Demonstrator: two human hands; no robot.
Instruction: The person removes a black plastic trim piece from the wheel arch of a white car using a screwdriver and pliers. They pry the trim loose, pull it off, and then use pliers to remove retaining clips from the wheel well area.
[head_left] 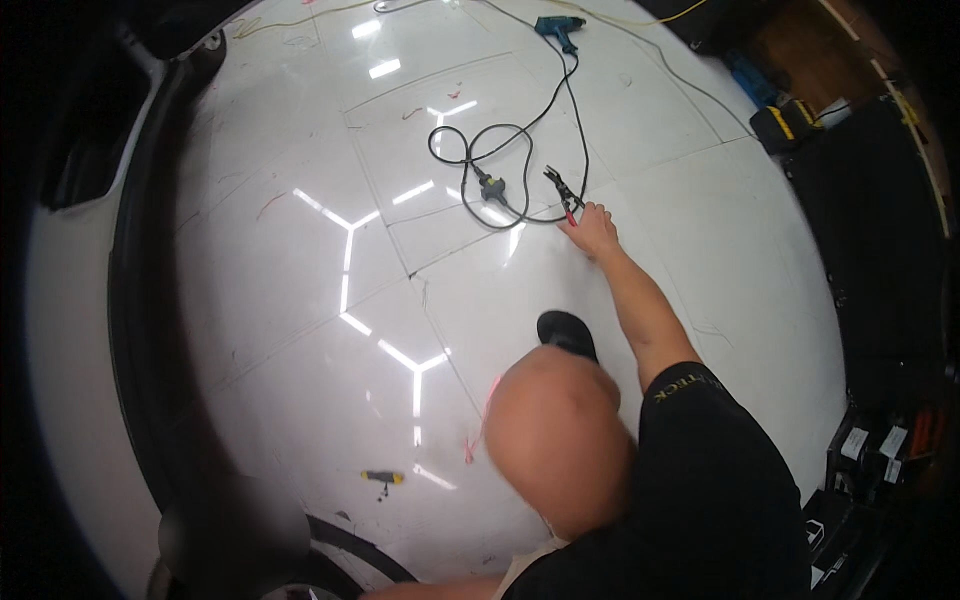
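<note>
On the white floor point(300, 250), our right hand point(592, 230) touches red-handled pliers point(563, 192) beside a black cord point(500, 150). We cannot tell its grip. Our left hand is out of view.

A car workshop: glossy white tiled floor point(300, 280), car body point(70, 350), power drill point(558, 28), cables, tool cases.

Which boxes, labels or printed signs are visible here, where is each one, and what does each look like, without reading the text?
Small boxes: lower right edge, in a dark rack; dark, each with a pale rectangular label.
Case: upper right on the floor's edge; black, blocky, with yellow markings.
Sleeve print: on the black sleeve of the right arm; a short yellow-gold line of letters.
No screens or wall signs can be seen.
</note>
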